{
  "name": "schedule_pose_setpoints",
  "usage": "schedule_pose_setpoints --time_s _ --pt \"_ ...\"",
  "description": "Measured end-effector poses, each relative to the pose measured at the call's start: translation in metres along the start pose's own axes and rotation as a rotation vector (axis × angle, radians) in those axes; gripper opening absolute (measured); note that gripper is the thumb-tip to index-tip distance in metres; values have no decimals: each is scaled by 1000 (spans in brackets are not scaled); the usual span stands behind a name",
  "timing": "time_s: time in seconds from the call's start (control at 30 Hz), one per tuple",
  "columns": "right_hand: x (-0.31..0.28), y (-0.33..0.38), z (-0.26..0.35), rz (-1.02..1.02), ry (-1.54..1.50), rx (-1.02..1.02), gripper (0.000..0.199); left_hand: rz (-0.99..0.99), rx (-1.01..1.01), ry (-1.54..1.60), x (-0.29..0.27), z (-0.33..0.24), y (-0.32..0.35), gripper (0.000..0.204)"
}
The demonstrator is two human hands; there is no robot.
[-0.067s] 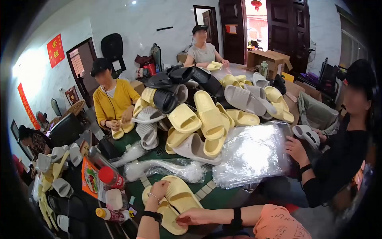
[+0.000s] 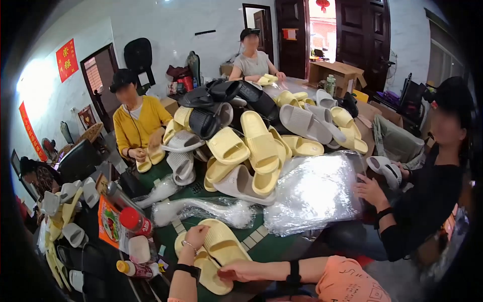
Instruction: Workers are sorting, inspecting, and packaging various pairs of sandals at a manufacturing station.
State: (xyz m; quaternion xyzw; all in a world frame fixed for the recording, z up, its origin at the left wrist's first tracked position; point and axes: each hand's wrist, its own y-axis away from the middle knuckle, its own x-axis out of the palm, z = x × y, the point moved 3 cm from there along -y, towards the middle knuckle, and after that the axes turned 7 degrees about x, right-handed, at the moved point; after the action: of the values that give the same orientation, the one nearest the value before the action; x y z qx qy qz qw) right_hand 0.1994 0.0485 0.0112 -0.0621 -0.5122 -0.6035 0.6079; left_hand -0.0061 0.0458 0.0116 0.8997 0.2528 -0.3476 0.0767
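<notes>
A pair of pale yellow slippers lies side by side in front of me, soles down: the right slipper (image 2: pixel 226 241) shows its ribbed strap, while the left slipper (image 2: pixel 214 282) is partly covered by my hands. Over the left slipper's strap my left hand (image 2: pixel 196 236) is closed, fingers curled by the right slipper's edge; anything inside them is hidden. My right hand (image 2: pixel 236 272) reaches in from the right with fingers drawn together at the left slipper's inner edge. What its fingertips pinch, if anything, cannot be made out.
Beyond the slippers lie clear plastic wrapping (image 2: pixel 201 212), a stack of clear bags (image 2: pixel 314 194) and a heap of yellow, grey and black slippers (image 2: pixel 259 146). A red-lidded jar (image 2: pixel 135 221) and a bottle (image 2: pixel 133 268) stand left. Several people handle slippers around the table.
The whole view has shifted slightly left and up. My right hand's fingers are more bunched together; my left hand keeps its place on the pair.
</notes>
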Motion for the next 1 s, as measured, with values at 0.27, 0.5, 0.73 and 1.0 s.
schedule_pose_setpoints --time_s 0.27,0.5,0.73,1.0 --pt "5 -28 59 -626 1086 -645 35 24 -90 -88 7 1 4 34" --pt "-7 -32 62 -482 1453 -554 33 6 -98 227 10 7 -1 25" --pt "0 -17 65 -417 1383 -645 31 -2 -50 467 7 -3 2 9" --pt "24 14 73 -497 1582 -613 19 -260 6 343 3 26 5 13"
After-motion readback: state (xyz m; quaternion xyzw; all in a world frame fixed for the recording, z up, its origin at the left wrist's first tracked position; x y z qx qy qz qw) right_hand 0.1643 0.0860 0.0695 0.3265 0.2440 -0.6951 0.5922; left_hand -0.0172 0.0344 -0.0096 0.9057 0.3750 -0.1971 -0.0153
